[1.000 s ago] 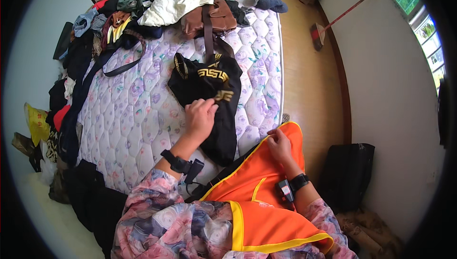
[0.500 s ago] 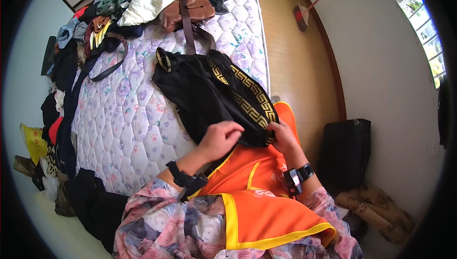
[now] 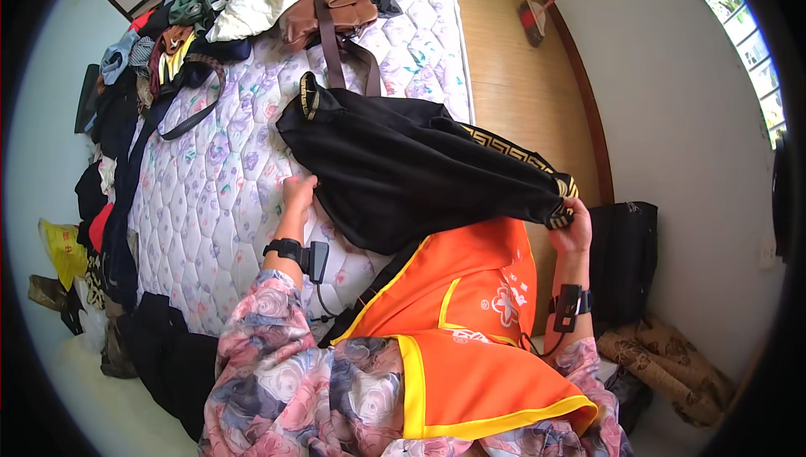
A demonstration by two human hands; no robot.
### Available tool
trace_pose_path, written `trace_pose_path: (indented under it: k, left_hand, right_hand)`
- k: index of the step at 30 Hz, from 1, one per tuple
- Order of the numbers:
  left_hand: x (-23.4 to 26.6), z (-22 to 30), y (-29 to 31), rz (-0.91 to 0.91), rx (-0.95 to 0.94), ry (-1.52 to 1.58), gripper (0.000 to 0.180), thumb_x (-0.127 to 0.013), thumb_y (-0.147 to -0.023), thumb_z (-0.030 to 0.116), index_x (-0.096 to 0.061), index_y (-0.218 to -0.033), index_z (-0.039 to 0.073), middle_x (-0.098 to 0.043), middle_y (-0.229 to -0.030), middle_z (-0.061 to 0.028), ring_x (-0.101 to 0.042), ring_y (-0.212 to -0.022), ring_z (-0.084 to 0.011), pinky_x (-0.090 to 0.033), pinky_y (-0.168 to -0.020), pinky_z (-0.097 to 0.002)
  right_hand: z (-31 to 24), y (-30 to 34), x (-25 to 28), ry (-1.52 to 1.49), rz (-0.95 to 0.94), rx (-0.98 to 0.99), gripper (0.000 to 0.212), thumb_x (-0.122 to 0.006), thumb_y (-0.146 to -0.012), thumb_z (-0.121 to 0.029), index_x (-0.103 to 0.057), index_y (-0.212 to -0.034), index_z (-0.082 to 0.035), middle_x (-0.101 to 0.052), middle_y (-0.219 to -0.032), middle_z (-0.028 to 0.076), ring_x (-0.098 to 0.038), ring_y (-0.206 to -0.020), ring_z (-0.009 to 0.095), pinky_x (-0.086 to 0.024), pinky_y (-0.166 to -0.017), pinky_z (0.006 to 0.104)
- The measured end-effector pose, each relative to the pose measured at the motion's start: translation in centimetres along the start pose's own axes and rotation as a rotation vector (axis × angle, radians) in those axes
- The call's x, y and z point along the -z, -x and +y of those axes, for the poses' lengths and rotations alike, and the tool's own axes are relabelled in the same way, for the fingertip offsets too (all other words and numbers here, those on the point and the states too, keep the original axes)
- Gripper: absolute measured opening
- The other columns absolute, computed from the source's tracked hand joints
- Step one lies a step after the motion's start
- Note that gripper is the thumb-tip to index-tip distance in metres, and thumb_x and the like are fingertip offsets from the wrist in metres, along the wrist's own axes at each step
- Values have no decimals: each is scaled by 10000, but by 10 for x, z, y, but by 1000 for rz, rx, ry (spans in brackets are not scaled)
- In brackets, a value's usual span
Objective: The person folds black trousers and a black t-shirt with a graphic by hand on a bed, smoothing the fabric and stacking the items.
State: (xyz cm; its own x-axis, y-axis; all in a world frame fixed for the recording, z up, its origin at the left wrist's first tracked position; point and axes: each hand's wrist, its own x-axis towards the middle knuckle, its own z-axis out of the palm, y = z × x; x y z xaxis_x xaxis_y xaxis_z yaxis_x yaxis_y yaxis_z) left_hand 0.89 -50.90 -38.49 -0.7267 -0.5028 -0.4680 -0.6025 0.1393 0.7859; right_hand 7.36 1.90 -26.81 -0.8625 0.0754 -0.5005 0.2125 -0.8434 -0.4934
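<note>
L hand (image 3: 300, 194) pinches blk garment (image 3: 395, 175) w/ gold trim at its left edge, R hand (image 3: 574, 228) grips its gold-patterned end, cloth stretched btwn them, partly on floral mattress (image 3: 210, 239) nr brown bag (image 3: 353, 8), partly over orange apron (image 3: 487, 394).

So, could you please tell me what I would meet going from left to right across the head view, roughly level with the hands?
Yellow bag, red cloth, left hand, black garment, right hand, black case.

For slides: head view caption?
Black garment, partly over floral mattress: right hand grips its gold-patterned end, left hand at its left edge.
</note>
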Motion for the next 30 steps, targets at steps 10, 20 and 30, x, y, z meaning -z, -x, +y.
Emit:
trace_pose_path:
  k: [10, 20, 30]
  left_hand:
    - [26, 86, -30, -431, 114, 918, 118, -646, -788, 235, -585, -787, 134, -594, -727, 19, -594, -722, -137, -414, -605, -267]
    - [8, 59, -12, 40, -803, -692, 474, -691, -610, 127, -584, -1069, 170, -482, -1095, -89, -474, -1003, -263, -428, -847, -375]
    - [23, 111, 10, -337, -656, -28, 84, -476, -907, 160, -501, -912, 81, -439, -714, 7, -430, -711, -84, -369, -694, -219]
  right_hand:
    - [-67, -44, -120, 277, -137, 145, 66, -505, -770, -15, -569, -778, -2, -623, -777, 93, -627, -720, 210, -535, -691, 335]
    - [-84, -23, -223, 392, -241, 209, 79, -511, -813, -33, -576, -816, 13, -622, -785, 85, -619, -709, 189, -526, -670, 310]
    - [-137, 16, -248, 530, -398, 333, 115, -492, -848, -75, -574, -821, 0, -621, -784, 89, -621, -713, 187, -528, -673, 303]
